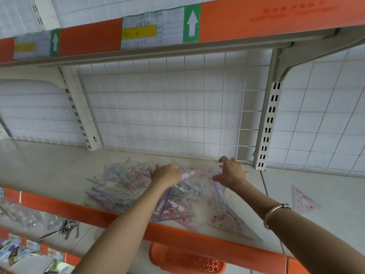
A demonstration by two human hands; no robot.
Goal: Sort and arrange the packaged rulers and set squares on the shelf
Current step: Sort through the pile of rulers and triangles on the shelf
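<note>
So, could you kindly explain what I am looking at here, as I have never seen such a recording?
There is no machine here: a person wears a camera on the head, and this one picture looks forward and down from it, so the two bare arms are the person's own. In front is a pale shelf with an orange front edge. On it lies a loose pile of clear packs of rulers and set squares, and one set square lies apart on the right. The left hand rests on the pile; whether it grips anything I cannot tell. The right hand, with a bracelet on its wrist, curls its fingers over the corner of a pack at the back of the pile.
</note>
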